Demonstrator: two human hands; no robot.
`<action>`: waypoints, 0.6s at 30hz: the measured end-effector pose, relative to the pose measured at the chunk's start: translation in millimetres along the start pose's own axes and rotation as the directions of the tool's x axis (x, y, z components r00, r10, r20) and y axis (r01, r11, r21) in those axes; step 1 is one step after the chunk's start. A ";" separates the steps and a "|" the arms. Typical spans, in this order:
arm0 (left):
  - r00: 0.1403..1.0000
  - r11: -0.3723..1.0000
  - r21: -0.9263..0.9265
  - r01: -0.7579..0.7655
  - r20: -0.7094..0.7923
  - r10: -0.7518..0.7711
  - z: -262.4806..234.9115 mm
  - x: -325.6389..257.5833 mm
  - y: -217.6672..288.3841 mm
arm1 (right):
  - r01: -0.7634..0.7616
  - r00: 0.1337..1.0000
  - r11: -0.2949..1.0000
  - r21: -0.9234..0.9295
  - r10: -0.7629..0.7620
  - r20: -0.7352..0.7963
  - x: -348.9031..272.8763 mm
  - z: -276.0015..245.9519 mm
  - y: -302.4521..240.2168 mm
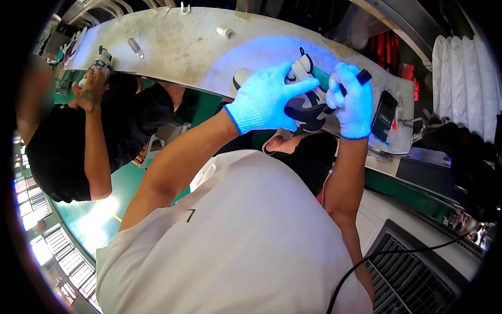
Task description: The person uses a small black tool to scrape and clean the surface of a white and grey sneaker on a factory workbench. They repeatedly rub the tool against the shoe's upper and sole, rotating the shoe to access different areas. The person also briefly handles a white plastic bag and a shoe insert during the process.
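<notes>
Head view. Left hand [264,99], gloved, spread flat over a shoe [306,107], fingers wrapped across its upper and pressing it down, grip closed on it. Right hand [353,102], gloved too, fisted tight round a small dark torch [363,77], tip poking out above the knuckles, blue glow cast on the bench [198,47] just beyond both grips. Shoe pinned between the two hands, at the near edge of the bench, heel toward the right grip.

Risks, as a judgement: shoe so near the edge, likely to tip off toward the body if the left grip slackens. Phone [384,116] just right of the right grip, also at the edge; a stray elbow or wrist swing enough to knock it down. Co-worker's hand [91,86] well off to the left of the left grip, on another shoe [102,60]; little chance of a clash.
</notes>
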State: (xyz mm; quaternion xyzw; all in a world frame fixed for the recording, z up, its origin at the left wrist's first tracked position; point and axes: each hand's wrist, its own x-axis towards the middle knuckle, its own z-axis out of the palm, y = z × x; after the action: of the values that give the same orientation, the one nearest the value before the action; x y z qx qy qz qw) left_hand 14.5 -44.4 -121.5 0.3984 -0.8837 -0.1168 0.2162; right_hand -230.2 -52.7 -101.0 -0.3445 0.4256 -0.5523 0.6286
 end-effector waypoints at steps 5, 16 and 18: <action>1.000 1.000 -0.020 0.000 0.001 0.000 1.4 2.7 0.3 | 0.135 0.988 0.973 0.188 -0.117 -0.100 -1.8 -10.8 15.1; 0.999 0.999 -0.025 0.026 0.042 -0.025 -4.7 0.4 3.0 | 0.149 0.922 0.883 -0.445 -0.287 -0.260 -92.7 -35.3 63.8; 0.999 1.000 -0.003 0.016 0.040 -0.016 -3.6 -0.7 4.1 | 0.160 0.938 0.852 -0.498 -0.288 -0.192 -94.3 -26.0 93.0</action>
State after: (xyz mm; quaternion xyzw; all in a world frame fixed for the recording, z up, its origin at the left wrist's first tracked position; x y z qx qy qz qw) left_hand 14.0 -41.3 -117.0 0.4027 -0.8844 -0.1279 0.1984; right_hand -219.3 55.6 -180.9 -0.4602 0.5829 -0.5412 0.3943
